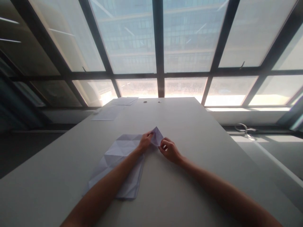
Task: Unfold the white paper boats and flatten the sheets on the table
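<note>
A small folded piece of paper (156,137) is held up between my two hands just above the white table, one pointed corner facing up. My left hand (145,141) is closed on its left side. At its lower right edge my right hand (169,149) pinches the paper between thumb and fingers. Under and beside my left forearm lies a creased sheet of paper (115,151), marked with a pattern of fold lines. Part of that sheet is hidden by the forearm.
The white table (180,116) reaches away toward large framed windows (184,37). Flat paper sheets (106,113) lie at its far left. Two small round items (145,101) show near the far edge. A coiled white cable (245,129) is off the table's right side.
</note>
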The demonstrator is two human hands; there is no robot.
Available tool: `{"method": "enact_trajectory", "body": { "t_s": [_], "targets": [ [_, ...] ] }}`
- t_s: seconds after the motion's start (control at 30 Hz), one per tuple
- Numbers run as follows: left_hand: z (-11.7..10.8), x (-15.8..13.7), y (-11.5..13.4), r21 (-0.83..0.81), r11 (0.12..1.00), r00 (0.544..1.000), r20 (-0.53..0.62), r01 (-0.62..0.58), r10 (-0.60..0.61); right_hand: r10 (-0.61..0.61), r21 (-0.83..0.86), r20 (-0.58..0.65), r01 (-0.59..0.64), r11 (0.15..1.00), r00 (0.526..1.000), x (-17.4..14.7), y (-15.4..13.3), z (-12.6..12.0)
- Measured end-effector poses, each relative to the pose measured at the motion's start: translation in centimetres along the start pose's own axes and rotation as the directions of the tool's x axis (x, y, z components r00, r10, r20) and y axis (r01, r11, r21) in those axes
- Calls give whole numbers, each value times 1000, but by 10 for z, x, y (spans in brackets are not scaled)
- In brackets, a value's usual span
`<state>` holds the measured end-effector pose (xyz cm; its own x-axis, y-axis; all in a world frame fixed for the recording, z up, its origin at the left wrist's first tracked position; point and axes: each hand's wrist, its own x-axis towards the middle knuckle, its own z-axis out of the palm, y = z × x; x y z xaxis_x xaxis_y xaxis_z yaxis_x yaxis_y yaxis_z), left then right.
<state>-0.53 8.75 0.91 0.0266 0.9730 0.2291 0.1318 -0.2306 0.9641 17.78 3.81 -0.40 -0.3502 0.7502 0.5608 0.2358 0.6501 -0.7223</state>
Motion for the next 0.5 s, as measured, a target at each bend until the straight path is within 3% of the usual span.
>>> {"method": "enact_trajectory", "body": {
  "t_s": [0.07,0.17,0.33,0.5],
  "targets": [
    [1,-2,-1,82,997,1000,-31,-3,6,5,-13,13,-5,1000,1000,-1,-5,-5],
    [6,-9,1,203,976,996,-17,-83,88,50,-81,-131,-61,995,990,3,-10,-11],
    [21,-28,14,393,878,961,152,-273,231,220,-74,-272,-249,966,937,15,-10,-13],
    [29,-36,21,413,820,913,271,-396,304,236,-39,-314,-261,964,919,19,-9,-16]
  ]
}}
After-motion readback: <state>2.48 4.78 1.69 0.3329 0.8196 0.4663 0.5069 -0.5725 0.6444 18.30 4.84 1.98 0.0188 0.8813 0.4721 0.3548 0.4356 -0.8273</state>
